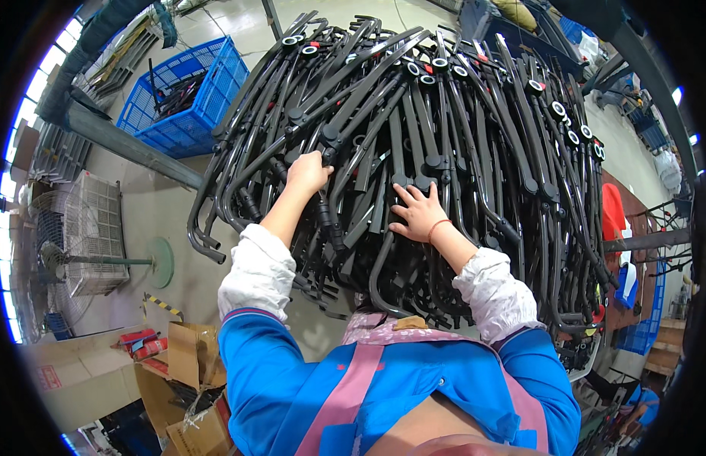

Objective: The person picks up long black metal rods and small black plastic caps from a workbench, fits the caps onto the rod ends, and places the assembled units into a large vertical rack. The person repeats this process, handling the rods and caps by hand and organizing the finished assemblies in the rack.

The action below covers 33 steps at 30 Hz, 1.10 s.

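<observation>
A large heap of black tubular frames [452,137] lies in front of me, with flat bars, round joints and bent tube ends. Several carry white rings and small red pieces near their far ends. My left hand [309,175] is closed on one black tubular frame, just below a round black joint [330,137]; its fingertips are partly hidden. To the right, my right hand [420,213] lies on the heap with its fingers spread, their tips touching the frames beside two round joints. It grips nothing that I can see.
A blue plastic crate [182,125] with black parts stands at the far left. Nearer on that side are a grey post [132,144], a round fan [64,254] and open cardboard boxes [187,357]. Red and blue items [615,220] hang at the right.
</observation>
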{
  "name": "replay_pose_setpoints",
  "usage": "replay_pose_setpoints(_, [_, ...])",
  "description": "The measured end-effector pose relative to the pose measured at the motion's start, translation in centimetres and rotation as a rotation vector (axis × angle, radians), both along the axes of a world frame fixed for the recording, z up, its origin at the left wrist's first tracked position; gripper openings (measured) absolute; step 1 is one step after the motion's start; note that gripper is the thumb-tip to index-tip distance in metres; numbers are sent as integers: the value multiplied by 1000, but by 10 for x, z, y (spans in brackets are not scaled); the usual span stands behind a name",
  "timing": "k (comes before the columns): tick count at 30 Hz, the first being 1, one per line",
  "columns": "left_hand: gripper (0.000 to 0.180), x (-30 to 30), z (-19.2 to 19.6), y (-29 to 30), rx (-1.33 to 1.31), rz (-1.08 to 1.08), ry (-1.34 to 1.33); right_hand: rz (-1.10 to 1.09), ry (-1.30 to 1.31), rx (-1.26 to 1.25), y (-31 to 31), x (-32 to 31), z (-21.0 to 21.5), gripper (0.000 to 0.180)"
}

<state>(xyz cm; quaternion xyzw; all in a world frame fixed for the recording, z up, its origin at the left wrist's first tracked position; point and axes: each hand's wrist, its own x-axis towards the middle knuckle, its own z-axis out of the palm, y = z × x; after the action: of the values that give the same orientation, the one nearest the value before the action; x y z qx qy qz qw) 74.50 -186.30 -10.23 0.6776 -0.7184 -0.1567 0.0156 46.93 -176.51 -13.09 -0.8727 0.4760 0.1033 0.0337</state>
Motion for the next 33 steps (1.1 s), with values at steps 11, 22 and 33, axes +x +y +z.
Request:
replay_pose_setpoints(11, [24, -20, 35, 58, 863, 148, 1078, -37, -90, -7, -3, -1, -6, 42])
replay_pose_setpoints(22, [26, -79, -92, 109, 121, -8, 801, -486, -951, -175, -18, -6, 3, 14])
replay_pose_setpoints(33, [88, 20, 11, 52, -537, 148, -256, -299, -391, 65, -36, 40, 13, 57])
